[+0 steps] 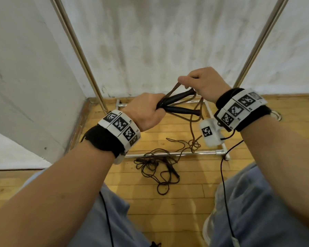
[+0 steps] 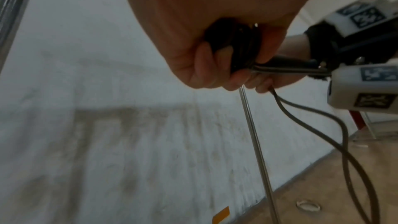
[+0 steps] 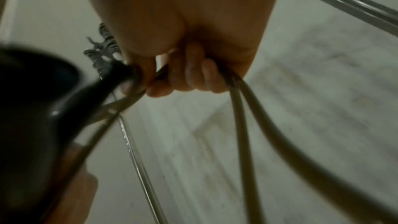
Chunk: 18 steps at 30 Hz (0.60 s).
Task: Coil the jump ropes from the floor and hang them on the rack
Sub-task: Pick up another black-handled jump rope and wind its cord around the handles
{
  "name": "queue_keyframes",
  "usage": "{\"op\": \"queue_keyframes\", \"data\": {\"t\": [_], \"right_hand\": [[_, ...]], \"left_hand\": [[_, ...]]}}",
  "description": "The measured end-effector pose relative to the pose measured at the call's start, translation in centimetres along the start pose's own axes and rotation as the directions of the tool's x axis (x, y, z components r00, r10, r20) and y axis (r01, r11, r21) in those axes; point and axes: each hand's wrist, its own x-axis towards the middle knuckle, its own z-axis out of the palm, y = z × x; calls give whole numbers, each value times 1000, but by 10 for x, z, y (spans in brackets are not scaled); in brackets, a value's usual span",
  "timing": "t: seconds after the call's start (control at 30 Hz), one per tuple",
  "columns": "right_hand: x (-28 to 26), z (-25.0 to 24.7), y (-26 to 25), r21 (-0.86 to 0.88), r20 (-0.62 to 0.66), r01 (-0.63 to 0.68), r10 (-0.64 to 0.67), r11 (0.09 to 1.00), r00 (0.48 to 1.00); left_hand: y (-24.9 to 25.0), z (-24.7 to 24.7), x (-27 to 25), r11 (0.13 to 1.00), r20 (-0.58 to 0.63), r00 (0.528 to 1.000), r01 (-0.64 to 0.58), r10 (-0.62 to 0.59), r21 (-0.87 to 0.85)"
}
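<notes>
My left hand (image 1: 146,111) grips the two black handles (image 1: 178,104) of a jump rope, fingers curled round them (image 2: 232,54). Just right of it and slightly higher, my right hand (image 1: 202,84) pinches a loop of the brown cord (image 1: 173,89), and strands run through its curled fingers (image 3: 193,74) and hang down (image 3: 243,125). The cord (image 1: 192,129) trails to the floor. A second dark jump rope (image 1: 159,166) lies tangled on the wooden floor below, partly over the rack's base bar (image 1: 168,154). The rack's top is out of view.
Two metal uprights of the rack (image 1: 78,50) (image 1: 260,41) rise against the white wall (image 1: 159,41). A side wall (image 1: 25,77) closes the corner on the left. My knees in light blue trousers (image 1: 257,202) are at the bottom, with sensor cables (image 1: 223,175) hanging.
</notes>
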Motion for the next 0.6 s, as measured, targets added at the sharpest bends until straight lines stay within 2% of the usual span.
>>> {"op": "queue_keyframes", "data": {"t": [0.07,0.13,0.23,0.3,0.37,0.47,0.6], "right_hand": [[1,3,2,75,78,-48,42,996,996],[2,9,3,203,109,-60,39,977,993],[-2,25,0,341,94,-24,-9,940,996],[-4,38,-4,301,82,-4,-21,954,996],[-5,52,-8,158,64,37,-48,987,997],[-10,68,-16,104,35,68,-72,992,997],[-13,76,-23,105,35,92,-96,990,995]], "left_hand": [[6,-6,-5,997,-18,1000,-26,24,-75],[10,-11,-7,989,-105,994,-27,12,-144],[9,-17,-4,952,-254,959,47,-129,-304],[5,-20,2,894,-309,920,86,-240,-440],[1,-24,7,856,-323,897,105,-302,-507],[-2,-28,15,845,-338,883,112,-326,-523],[-6,-29,23,882,-408,854,115,-322,-457]]}}
